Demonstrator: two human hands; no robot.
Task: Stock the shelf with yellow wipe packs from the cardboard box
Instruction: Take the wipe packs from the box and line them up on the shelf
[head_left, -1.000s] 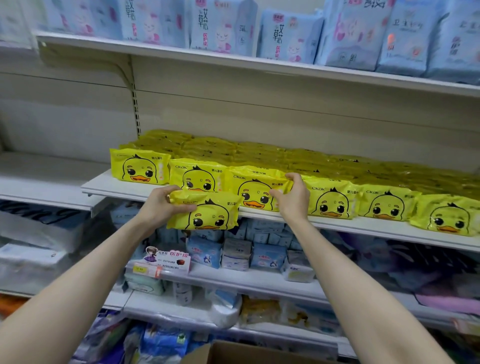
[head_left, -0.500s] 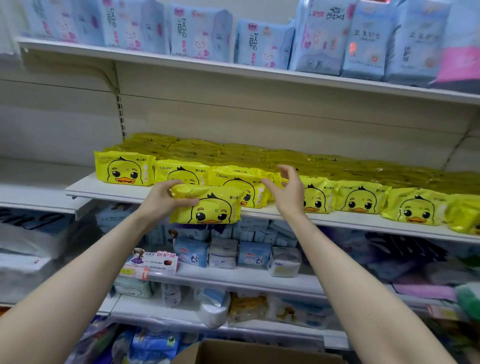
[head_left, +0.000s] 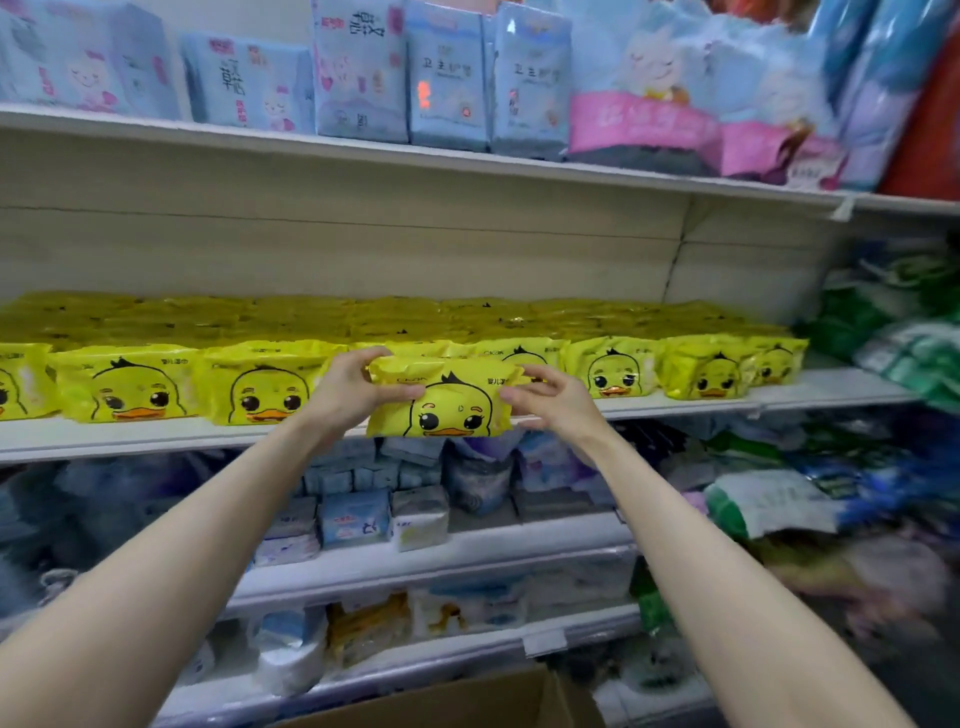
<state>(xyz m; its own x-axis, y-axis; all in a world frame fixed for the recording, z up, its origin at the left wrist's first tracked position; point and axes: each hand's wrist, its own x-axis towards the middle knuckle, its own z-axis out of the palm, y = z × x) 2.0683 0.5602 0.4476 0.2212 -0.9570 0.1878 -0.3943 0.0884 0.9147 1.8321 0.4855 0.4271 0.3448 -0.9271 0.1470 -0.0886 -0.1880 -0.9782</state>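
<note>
A yellow wipe pack (head_left: 452, 402) with a duck face hangs in front of the middle shelf (head_left: 156, 434), at its front edge. My left hand (head_left: 348, 392) grips the pack's left end, fingers curled over its top. My right hand (head_left: 550, 402) holds its right end with thumb and fingers. Behind it a row of the same yellow packs (head_left: 130, 387) stands along the shelf front, with more stacked flat behind (head_left: 363, 317). The cardboard box (head_left: 467, 701) shows only its open top flap at the bottom edge.
The upper shelf (head_left: 363, 156) carries blue and pink packages. Lower shelves (head_left: 467, 551) hold small blue and white packs and rolls. Green and white bags (head_left: 893, 332) crowd the right side, beside the yellow row's end.
The view has swung right and closer. My left hand carried the pack to the right along the shelf front, and my right hand left the shelved pack and took the carried pack's right end.
</note>
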